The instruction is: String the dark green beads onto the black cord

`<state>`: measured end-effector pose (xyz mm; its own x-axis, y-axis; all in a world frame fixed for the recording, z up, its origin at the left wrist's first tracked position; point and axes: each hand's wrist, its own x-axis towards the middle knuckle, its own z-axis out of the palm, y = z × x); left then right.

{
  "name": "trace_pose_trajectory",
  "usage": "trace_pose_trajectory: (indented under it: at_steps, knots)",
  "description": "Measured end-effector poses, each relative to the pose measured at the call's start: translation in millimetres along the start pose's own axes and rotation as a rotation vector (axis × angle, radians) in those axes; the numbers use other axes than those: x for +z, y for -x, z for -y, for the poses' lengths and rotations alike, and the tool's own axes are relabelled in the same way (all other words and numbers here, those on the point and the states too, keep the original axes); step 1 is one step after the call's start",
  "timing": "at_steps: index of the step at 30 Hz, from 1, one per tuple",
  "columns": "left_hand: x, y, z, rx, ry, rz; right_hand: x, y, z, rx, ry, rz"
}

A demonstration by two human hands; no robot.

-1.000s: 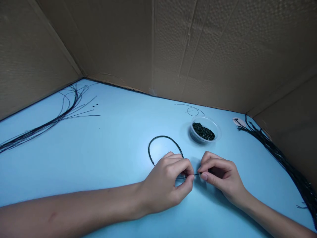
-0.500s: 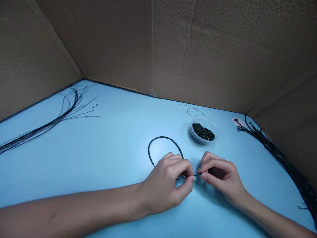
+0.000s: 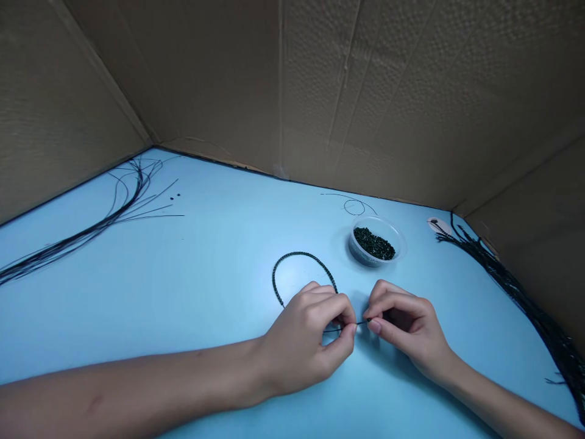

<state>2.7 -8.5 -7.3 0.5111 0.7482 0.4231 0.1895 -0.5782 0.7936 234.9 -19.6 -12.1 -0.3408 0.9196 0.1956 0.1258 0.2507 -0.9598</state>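
Note:
A dark cord (image 3: 332,330) is pinched between the thumb and forefinger of my left hand (image 3: 311,335), its end sticking out to the right. My right hand (image 3: 406,323) pinches a tiny dark bead (image 3: 369,320) at that cord end; whether the cord passes through it I cannot tell. Beyond my left hand, a curved strand of dark green beads (image 3: 299,253) lies on the table, partly hidden behind the fingers. Past my right hand stands a clear round tub (image 3: 397,244) holding many small dark green beads (image 3: 373,242).
On the left lies a bundle of loose dark cords (image 3: 91,231), with two stray beads (image 3: 175,196) beside it. A looped thread (image 3: 354,207) rests behind the tub. Finished-looking beaded strands (image 3: 516,286) run along the right edge near a white round tag (image 3: 439,225). Cardboard walls (image 3: 228,91) enclose the blue table (image 3: 219,268).
Both hands keep almost the same pose and grip. The whole view has shifted very slightly; nothing else has visibly moved.

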Motion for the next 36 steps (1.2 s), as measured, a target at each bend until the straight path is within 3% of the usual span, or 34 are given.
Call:
trace_pose_trajectory:
  at_steps: [36]
  knots:
    - [1.8, 0.7, 1.4, -0.023, 0.002, 0.009, -1.9, 1.0, -1.4, 0.02, -0.009, 0.035]
